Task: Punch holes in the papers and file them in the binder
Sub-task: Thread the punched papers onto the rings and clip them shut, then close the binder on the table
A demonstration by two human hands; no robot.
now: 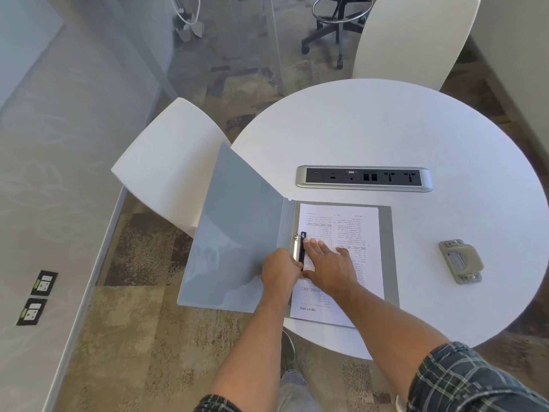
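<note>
Papers, a white printed stack (341, 263), lie on the right inner leaf of the open grey plastic binder (234, 233), which sits at the near left edge of the round white tabletop (386, 129); its front cover overhangs the edge toward a white moulded chair (169, 162).

Hands: close together at the spine. Left hand (280, 270) has fingers curled onto the lower end of the silver-and-black ring clip (299, 248); exact grip hidden by the knuckles. Right hand (326, 260) lies flat, fingers straight, pressing the sheets just beside the clip.

Judgement: filing step, sheets apparently being seated or the clip being closed. Cannot tell whether the rings are open, or whether the punched holes are on the prongs.

Risks from here:
- Clip snaps with the holes misaligned, so the margin tears or a sheet is left loose.
- Fingertips sit beside the mechanism; a pinch is possible.
- Overhanging cover gives leverage; downward force there could tip or slide the binder off the edge.

Farther right, well apart: beige-grey hole punch (460, 261), untouched. Beyond the binder: silver-framed socket strip (364, 178) set in the tabletop. Past the far edge, a second white chair (416, 40).
</note>
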